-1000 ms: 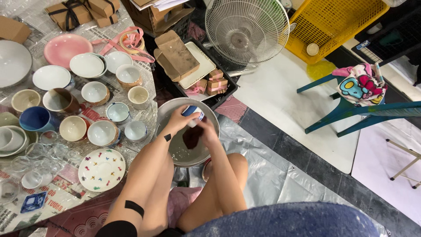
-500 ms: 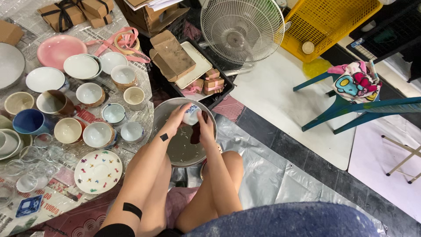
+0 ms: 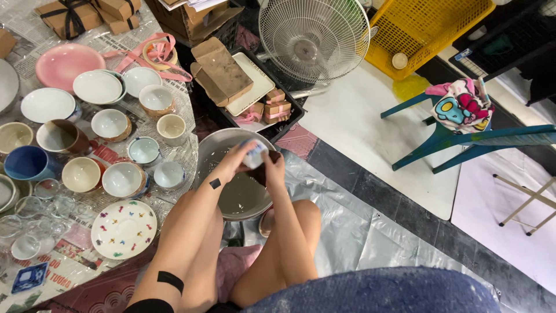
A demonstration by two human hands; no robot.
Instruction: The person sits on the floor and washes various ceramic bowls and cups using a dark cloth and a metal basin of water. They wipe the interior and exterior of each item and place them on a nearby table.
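Note:
Both hands meet over a large metal basin (image 3: pixel 215 152) holding murky water, which sits on the floor between my knees. My left hand (image 3: pixel 237 157) grips a small white and blue cup (image 3: pixel 253 154) from the left side. Pressed against the cup from the right, my right hand (image 3: pixel 272 167) holds something dark, possibly a scrubbing pad; it is mostly hidden by the fingers.
Many ceramic cups, bowls and plates lie on newspaper to the left, among them a pink plate (image 3: pixel 68 62), a blue cup (image 3: pixel 29 163) and a speckled plate (image 3: pixel 123 229). A white fan (image 3: pixel 313 39), a black tray of boxes (image 3: pixel 249 93), a yellow crate (image 3: pixel 427 30) and a teal chair (image 3: pixel 457 139) stand beyond.
The hands have lifted slightly toward the basin's far rim, and the cup has turned in my left hand. The view has shifted a little.

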